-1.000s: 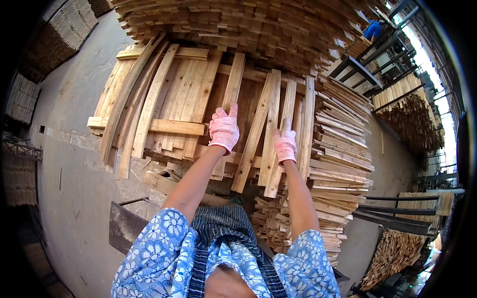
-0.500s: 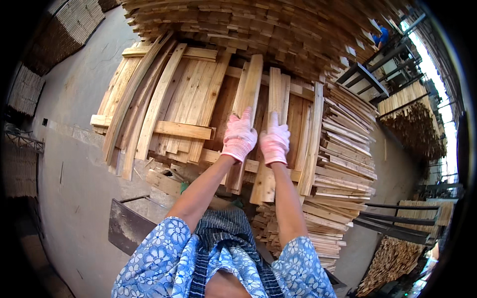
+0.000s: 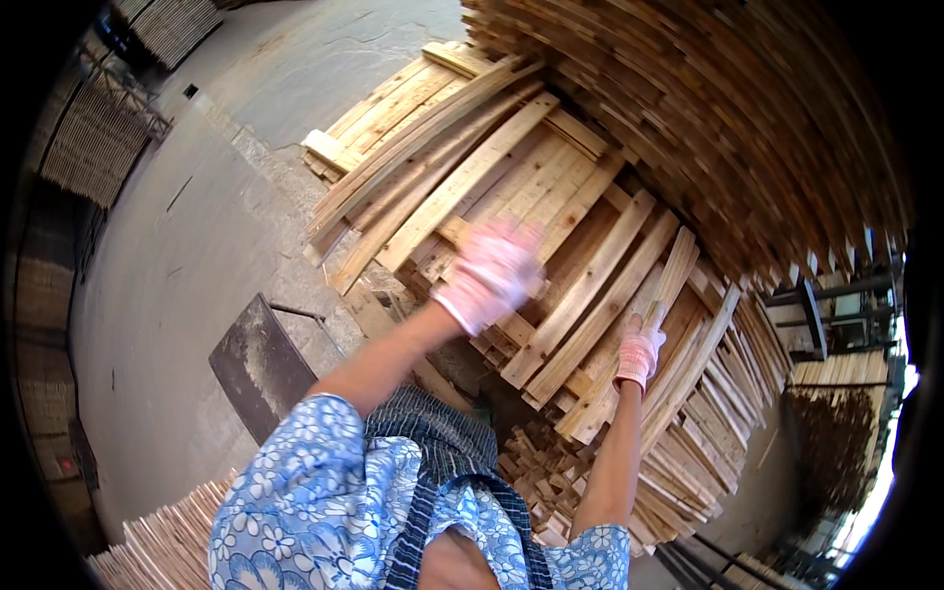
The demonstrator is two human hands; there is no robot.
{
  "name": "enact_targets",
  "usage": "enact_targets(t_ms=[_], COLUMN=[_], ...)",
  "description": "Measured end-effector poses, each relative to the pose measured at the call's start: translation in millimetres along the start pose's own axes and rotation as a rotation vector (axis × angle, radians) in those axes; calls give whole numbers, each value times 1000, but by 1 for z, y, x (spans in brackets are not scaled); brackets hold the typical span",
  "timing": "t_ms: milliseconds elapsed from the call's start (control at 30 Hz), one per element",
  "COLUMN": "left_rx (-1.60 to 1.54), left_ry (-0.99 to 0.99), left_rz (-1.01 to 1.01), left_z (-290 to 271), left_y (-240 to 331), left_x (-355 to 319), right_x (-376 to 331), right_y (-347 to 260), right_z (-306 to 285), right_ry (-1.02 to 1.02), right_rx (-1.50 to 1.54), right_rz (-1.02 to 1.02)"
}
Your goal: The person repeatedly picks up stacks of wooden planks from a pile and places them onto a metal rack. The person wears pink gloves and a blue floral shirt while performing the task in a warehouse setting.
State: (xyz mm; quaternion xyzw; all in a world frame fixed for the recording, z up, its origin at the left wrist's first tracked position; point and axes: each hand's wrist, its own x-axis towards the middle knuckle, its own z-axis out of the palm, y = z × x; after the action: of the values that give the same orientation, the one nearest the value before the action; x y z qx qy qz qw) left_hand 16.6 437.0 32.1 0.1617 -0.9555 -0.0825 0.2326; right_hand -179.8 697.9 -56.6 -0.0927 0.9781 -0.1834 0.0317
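Note:
My left hand (image 3: 492, 275), in a pale pink glove, is smeared by motion above the slats of a wooden pallet-like stack (image 3: 521, 187); its fingers cannot be made out. Nothing shows clearly in it. Farther right, my right hand (image 3: 639, 352), gloved the same way, grips a light wooden plank (image 3: 677, 267) that lies lengthwise under it. Between the two hands rest two loose planks (image 3: 580, 300), side by side and slanting toward me. More long planks (image 3: 472, 192) lie across the left part of the stack.
A tall wall of stacked lumber (image 3: 728, 118) rises behind the planks. To the right is a pile of uneven slats (image 3: 713, 418). A dark metal plate (image 3: 261, 369) stands at my left on the grey floor (image 3: 187, 265). Another slat stack (image 3: 162, 541) sits at lower left.
My view has turned left, so the stack appears farther right. My left hand has left the plank it was on and moved left; my right hand stays on a plank.

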Motion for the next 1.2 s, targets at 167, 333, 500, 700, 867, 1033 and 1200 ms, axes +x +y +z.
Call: enact_targets(t_ms=[167,333,500,700,867,1033,1200], left_rx=[370,526,-390,-865,-422,97,159], left_ry=[-406,-254,-415,-849,-623,-753,-780], left_rz=[-341,-222,-453,-174,220,315,385], left_z=[-47,-8,-78,-21,-27,11,9], left_y=[-121,-147,-102,-16,-36,-85,-80], left_x=[-14,-30,1,-52,-8,29,33], right_x=[-4,0,-2,-78,-80,-22,-5], right_y=[-94,-118,-116,-209,-162,-43,-15], right_z=[44,26,-14,-42,-60,-44,4], right_ry=[-22,-166,-36,-472,-359,-103,-73], right_rx=[101,14,193,1377,949,684,282], right_rz=[-23,-63,-196,143,70,-89,96])
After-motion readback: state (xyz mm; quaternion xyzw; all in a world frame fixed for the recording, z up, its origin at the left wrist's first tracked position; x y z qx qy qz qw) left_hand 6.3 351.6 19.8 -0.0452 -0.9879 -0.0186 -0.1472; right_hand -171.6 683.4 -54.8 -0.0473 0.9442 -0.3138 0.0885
